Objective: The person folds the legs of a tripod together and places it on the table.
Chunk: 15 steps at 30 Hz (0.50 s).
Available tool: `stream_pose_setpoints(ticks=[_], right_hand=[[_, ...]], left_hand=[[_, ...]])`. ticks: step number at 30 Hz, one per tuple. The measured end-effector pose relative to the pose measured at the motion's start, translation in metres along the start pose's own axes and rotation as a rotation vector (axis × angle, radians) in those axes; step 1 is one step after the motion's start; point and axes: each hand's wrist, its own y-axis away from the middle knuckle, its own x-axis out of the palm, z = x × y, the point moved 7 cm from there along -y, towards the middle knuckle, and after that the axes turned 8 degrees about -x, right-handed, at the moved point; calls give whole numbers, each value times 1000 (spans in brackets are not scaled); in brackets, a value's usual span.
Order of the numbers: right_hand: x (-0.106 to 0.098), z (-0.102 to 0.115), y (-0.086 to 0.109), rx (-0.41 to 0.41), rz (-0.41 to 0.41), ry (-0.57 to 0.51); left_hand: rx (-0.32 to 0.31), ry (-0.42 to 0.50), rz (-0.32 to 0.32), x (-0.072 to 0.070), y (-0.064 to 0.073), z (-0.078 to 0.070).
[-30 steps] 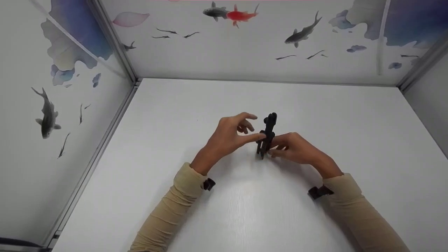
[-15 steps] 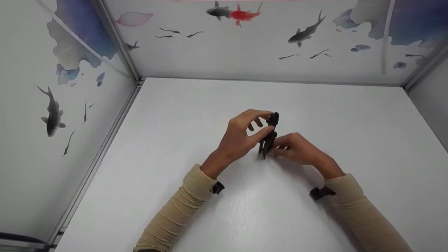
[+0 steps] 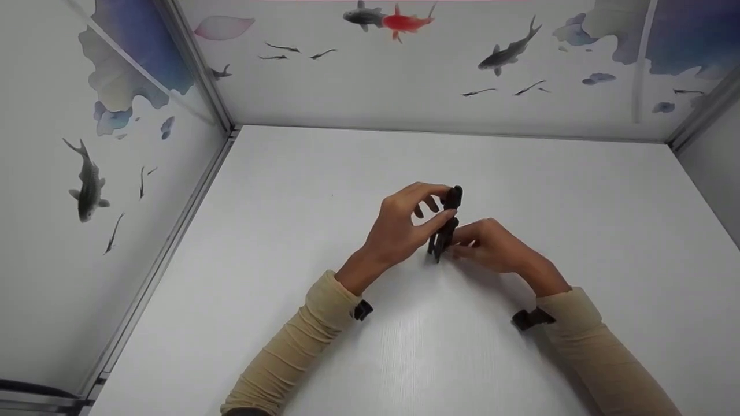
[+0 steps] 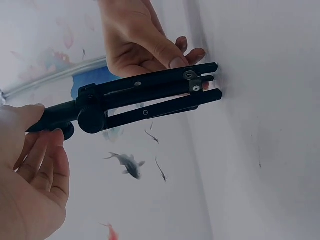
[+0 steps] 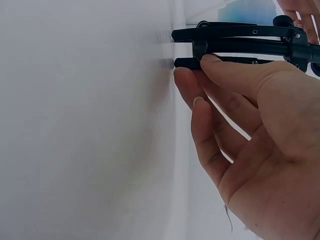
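A small black tripod (image 3: 446,231) stands upright on the white tabletop, its legs folded in close to the centre column. My left hand (image 3: 399,225) grips its upper end between thumb and fingers. In the left wrist view, the left fingers (image 4: 57,155) curl beside a round knob on the tube. Low on the tripod, my right hand (image 3: 491,248) pinches one leg from the right side. The right wrist view shows the right thumb (image 5: 235,72) lying over that leg (image 5: 187,63), with the leg's foot at the table surface.
The white table (image 3: 324,167) is bounded by a back wall (image 3: 404,104) and a left wall (image 3: 40,260), both printed with fish and lotus leaves. Metal rails (image 3: 167,245) run along the left edge. Black wrist mounts (image 3: 533,318) sit at the cuffs.
My left hand has moved right and up, and its raised fingers have closed onto the tripod's top. The right hand stays at the leg. The head view has shifted slightly.
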Motion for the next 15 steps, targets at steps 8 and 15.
stream_pose_setpoints(ticks=[8,15], right_hand=[[-2,4,1,4,23,-1],[-7,7,2,9,44,28]], left_hand=[[39,6,-8,-8,-2,-2],[-5,3,32,-20,-6,4]])
